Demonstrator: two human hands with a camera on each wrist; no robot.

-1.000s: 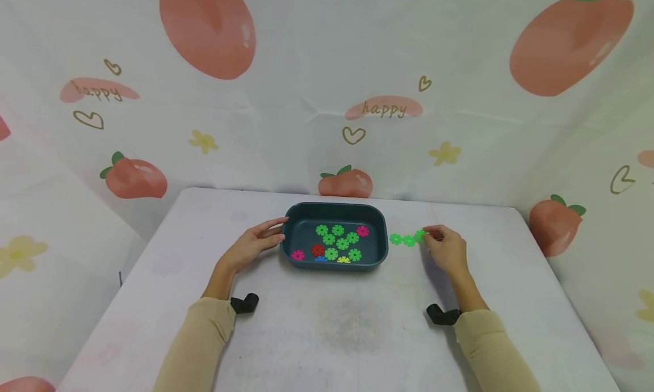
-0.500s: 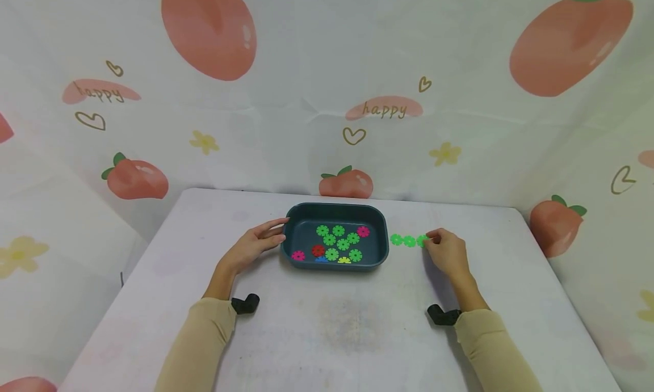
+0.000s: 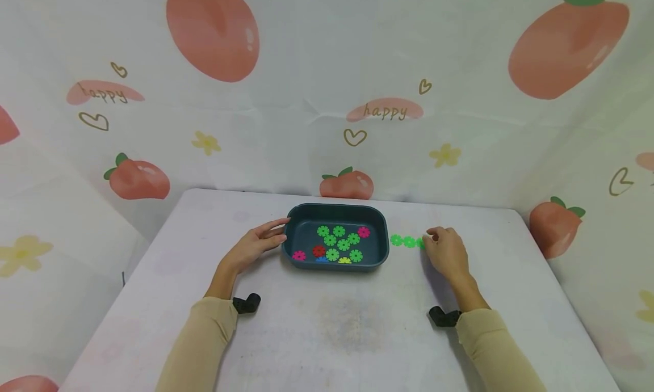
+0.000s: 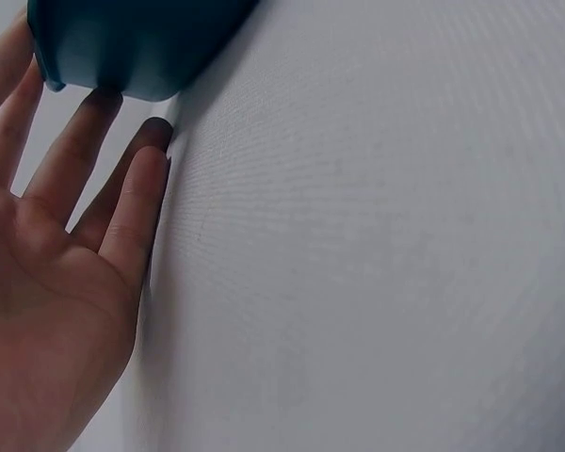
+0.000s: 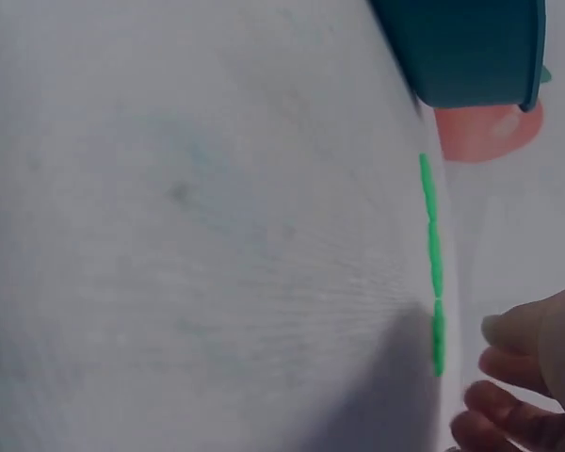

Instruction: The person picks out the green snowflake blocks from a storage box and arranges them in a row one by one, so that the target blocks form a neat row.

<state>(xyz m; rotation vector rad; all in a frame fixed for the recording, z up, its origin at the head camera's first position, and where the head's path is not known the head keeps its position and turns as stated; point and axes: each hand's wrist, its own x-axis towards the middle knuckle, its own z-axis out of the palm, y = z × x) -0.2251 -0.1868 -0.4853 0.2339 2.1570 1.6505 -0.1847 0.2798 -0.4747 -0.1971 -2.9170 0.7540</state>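
Note:
A dark teal rectangular tray (image 3: 334, 267) stands on the table, holding several small notched plastic discs, mostly green, plus pink, red, blue and yellow ones. My left hand (image 3: 246, 249) has its fingers extended to the tray's left end; the left wrist view shows a fingertip touching the tray wall (image 4: 141, 56). To the right of the tray, three green notched discs (image 3: 409, 242) lie flat in a row on the table. Over the rightmost disc (image 5: 439, 339) hovers my right hand (image 3: 447, 253), fingers loosely bent, with nothing between them; it partly covers that disc in the head view.
The white table (image 3: 352, 335) reaches back to a patterned cloth (image 3: 286, 97) with fruit prints hanging behind it. Black wrist mounts (image 3: 247, 303) sit on both wrists, below the sleeves' cuffs.
My right hand has let go of the rightmost green disc, which now lies at the end of the row, and has lifted slightly. The left hand stays at the tray.

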